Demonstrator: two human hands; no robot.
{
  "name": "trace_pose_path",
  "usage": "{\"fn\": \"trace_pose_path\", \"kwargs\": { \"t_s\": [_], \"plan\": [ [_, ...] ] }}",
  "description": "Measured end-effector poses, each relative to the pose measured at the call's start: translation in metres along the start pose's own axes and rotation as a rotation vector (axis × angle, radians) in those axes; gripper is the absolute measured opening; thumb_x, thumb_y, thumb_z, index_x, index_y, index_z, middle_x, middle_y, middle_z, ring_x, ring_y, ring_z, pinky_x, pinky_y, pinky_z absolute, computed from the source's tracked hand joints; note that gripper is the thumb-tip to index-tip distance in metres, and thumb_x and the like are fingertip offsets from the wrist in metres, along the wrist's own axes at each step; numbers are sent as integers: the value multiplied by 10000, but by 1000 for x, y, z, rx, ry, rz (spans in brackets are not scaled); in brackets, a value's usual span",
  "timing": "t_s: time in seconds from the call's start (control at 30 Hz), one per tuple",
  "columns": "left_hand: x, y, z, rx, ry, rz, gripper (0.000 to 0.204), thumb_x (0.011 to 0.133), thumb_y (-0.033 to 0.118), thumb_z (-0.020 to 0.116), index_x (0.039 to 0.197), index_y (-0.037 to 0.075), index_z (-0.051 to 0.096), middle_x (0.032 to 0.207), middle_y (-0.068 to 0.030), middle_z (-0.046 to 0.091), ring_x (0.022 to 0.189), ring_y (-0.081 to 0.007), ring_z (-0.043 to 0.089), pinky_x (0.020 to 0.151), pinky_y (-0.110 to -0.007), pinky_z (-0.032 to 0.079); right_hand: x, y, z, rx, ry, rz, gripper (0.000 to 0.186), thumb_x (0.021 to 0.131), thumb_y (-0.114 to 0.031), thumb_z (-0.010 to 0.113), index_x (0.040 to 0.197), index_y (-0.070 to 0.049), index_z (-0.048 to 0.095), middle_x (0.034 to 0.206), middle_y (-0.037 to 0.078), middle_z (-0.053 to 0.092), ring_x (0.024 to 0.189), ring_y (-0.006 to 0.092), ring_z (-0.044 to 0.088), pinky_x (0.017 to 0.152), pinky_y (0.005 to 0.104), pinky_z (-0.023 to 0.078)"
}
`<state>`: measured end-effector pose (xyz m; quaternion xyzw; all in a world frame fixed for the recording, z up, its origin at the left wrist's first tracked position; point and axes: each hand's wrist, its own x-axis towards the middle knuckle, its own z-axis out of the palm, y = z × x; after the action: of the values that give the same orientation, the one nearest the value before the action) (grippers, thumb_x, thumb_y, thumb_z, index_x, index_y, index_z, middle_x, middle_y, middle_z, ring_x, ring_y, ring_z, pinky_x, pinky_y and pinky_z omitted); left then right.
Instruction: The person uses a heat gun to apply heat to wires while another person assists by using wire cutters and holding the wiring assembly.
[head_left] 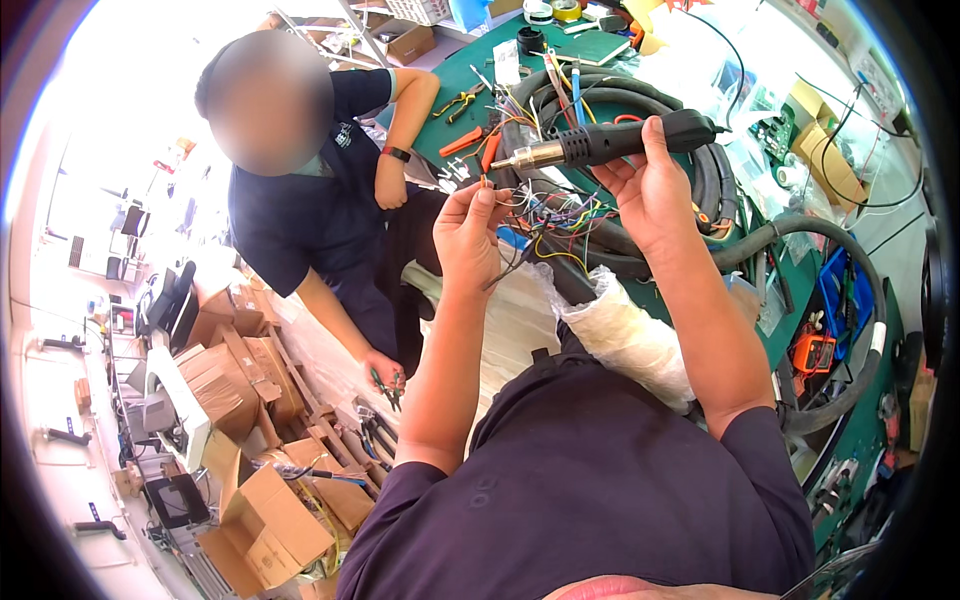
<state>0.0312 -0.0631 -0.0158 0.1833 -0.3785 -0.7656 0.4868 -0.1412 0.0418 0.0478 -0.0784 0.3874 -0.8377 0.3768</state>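
Observation:
My right hand [655, 200] is closed around the black handle of a hot-air gun [605, 143]. Its metal nozzle points left, just above the fingertips of my left hand [467, 235]. Between thumb and finger, that hand pinches a thin wire [485, 183] with an orange tip showing; its exact end is too small to make out. Beside the left fingers, a fan of loose multicoloured wires [560, 215] spreads out from a thick black cable. A clear plastic wrap [625, 325] covers part of the cable near my body.
Coiled black cable [715, 185] lies on the green table [455, 60], with pliers [460, 103] at its far left. A co-worker [310, 180] sits across to the left, holding a green-handled tool [388, 390]. Cardboard boxes [270, 530] fill the lower left; an orange meter [813, 353] lies right.

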Motion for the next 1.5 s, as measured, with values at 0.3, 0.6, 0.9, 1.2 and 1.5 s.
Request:
{"fn": "trace_pose_path", "kwargs": {
  "t_s": [0.3,0.6,0.9,1.2,1.5],
  "plan": [
    [3,-4,-1,16,-22,-28,135,897,91,620,973,-20,606,879,-134,658,770,-193,646,727,-304,541,2,-3,-4,44,-14,-27,347,954,-355,528,1070,-30,489,994,98,578,917,254,601,797,420,529],
    [-1,-1,0,-6,-16,5,98,891,68,624,956,-6,620,921,-77,643,855,-201,651,758,-296,541,3,0,-4,38,-18,-24,374,957,-394,505,1064,-43,578,1015,75,630,940,228,610,841,387,510],
    [0,-1,1,-26,-14,-4,105,887,69,631,964,0,613,924,-73,638,867,-201,648,785,-308,545,-4,-5,3,47,-15,-32,335,953,-350,531,1049,-31,493,961,91,588,892,246,610,789,422,530],
    [-3,1,1,0,-24,-7,94,889,64,628,959,3,613,910,-74,642,869,-200,649,789,-301,545,-5,-4,3,48,-10,-20,353,961,-381,501,1049,-41,534,1015,97,608,938,248,613,829,417,520],
    [-3,-2,0,1,-32,3,76,889,60,626,941,4,623,903,-78,645,862,-203,651,794,-307,549,-4,-4,2,64,-36,-25,341,959,-350,518,1082,-33,491,991,92,595,901,251,621,802,422,523]
  ]
}}
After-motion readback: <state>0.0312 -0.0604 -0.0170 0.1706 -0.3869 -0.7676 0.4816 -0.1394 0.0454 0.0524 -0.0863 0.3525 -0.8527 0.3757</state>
